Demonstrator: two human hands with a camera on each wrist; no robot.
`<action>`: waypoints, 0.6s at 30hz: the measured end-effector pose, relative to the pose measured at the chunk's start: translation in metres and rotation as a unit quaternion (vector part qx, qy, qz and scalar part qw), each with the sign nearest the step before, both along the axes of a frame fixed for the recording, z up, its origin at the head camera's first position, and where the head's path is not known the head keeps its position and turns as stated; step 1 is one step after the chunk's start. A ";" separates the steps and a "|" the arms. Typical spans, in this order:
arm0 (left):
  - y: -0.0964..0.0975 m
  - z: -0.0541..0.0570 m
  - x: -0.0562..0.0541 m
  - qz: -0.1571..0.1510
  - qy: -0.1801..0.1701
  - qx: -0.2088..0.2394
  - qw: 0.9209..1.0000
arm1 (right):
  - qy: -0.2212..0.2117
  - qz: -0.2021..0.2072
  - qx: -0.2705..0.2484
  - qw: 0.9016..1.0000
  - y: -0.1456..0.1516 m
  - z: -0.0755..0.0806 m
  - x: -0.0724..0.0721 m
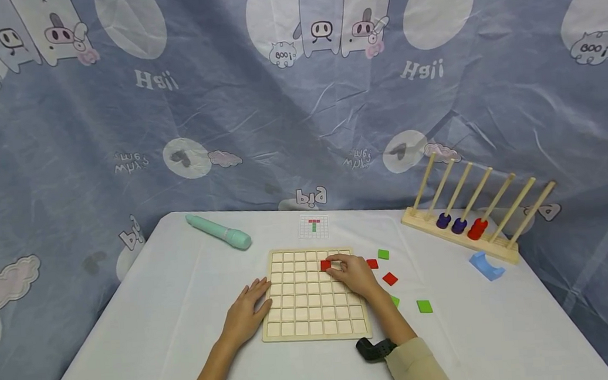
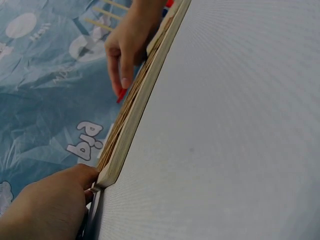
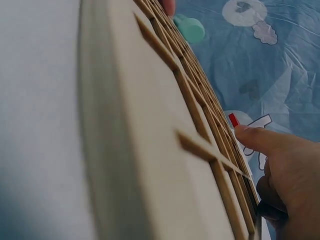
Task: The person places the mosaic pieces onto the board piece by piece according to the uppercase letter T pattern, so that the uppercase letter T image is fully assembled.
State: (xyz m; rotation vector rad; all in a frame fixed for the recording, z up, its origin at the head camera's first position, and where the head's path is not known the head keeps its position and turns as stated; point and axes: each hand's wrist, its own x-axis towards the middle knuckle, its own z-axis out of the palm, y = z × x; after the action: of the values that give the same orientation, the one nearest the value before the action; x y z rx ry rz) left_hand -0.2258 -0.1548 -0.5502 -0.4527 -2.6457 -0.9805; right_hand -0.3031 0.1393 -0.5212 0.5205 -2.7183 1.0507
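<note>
A wooden grid board lies on the white table. My right hand is over its upper right part, pinching a red square tile between thumb and fingertips. In the right wrist view the red tile juts out past the thumb tip, tilted above the grid. My left hand rests at the board's left edge, fingers extended and spread, with fingertips at the rim. The left wrist view shows this hand touching the board's edge.
Red tiles and green tiles lie right of the board. Behind it is a pattern card with a red and green T. A mint-green microphone-shaped object lies back left. A pegged wooden rack and blue curved piece are at right.
</note>
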 end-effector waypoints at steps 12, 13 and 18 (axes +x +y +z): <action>0.000 0.000 0.000 0.005 -0.004 -0.006 1.000 | -0.013 0.010 0.046 0.999 -0.003 0.000 -0.008; 0.000 0.000 0.000 0.005 -0.004 -0.006 1.000 | -0.014 0.010 0.047 0.999 -0.003 0.000 -0.009; 0.000 0.001 0.001 0.005 -0.010 -0.004 1.000 | -0.020 0.005 0.051 0.999 -0.003 0.000 -0.010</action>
State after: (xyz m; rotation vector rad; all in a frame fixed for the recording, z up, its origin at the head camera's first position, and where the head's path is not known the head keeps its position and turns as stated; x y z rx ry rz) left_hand -0.2252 -0.1546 -0.5493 -0.4321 -2.6694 -0.9758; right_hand -0.3130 0.1362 -0.5213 0.5364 -2.8186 0.9400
